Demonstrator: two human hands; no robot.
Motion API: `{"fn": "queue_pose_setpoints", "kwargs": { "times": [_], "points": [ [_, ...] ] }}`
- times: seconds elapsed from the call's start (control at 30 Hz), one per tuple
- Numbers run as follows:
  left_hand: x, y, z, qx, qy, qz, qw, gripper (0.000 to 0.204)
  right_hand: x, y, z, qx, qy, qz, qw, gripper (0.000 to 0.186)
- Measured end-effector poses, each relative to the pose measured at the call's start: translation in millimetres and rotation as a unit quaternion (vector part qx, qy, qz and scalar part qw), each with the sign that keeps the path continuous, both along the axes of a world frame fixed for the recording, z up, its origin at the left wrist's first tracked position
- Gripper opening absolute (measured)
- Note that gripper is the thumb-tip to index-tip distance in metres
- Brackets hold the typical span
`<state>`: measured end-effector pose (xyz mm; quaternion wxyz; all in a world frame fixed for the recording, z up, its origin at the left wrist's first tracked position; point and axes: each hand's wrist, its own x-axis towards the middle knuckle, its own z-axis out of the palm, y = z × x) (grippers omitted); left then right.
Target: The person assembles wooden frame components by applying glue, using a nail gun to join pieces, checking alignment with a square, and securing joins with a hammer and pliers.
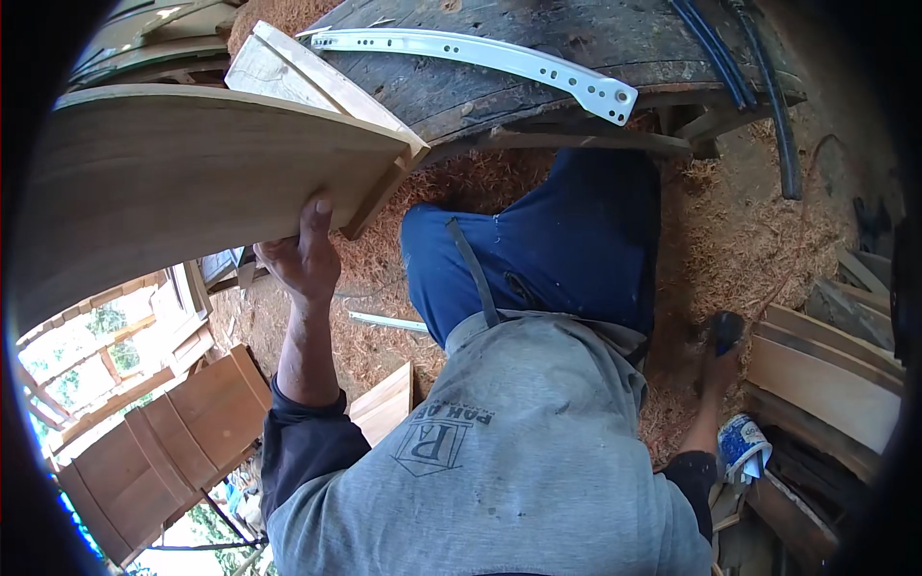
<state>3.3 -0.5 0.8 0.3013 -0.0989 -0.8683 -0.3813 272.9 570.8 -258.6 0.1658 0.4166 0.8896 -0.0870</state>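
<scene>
Sawdust floor below; left hand [303,254] fingers grip wooden panel [182,163] underside.

The board [182,163] is pale tan with fine grain. A white metal rail [499,58] lies on dark grey, weathered wood [538,38]. The trousers [557,240] are deep blue, the shirt [519,461] grey, and the sawdust [740,240] reddish-brown.

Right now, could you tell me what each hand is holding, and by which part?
Left hand grips the wooden panel by its lower edge. Right hand holds a small dark object; the grip can't be told.
</scene>
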Motion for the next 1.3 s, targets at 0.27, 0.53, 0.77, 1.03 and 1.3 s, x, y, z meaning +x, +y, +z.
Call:
{"fn": "queue_pose_setpoints", "kwargs": {
  "times": [0.27,0.53,0.77,1.03,1.3],
  "points": [
    [2,8,-7,0.091,-0.012,-0.011,0.996,0.011,-93,-63,179,-0.622,0.361,-0.126,0.684,0.062],
    [-2,18,4,0.033,-0.002,0.000,0.999,0.011,-180,-215,155,-0.964,0.045,-0.156,0.212,0.065],
    [4,16,1,0.043,-0.036,0.014,0.998,0.012,-188,-324,87,-0.952,-0.060,-0.283,0.098,0.058],
    [2,13,-7,0.073,-0.040,0.013,0.996,0.012,-201,-373,56,-0.957,-0.162,-0.220,-0.100,0.048],
    [2,16,-9,0.066,-0.012,0.009,0.998,0.013,-200,-380,67,-0.969,-0.108,-0.198,-0.098,0.054]
  ]
}}
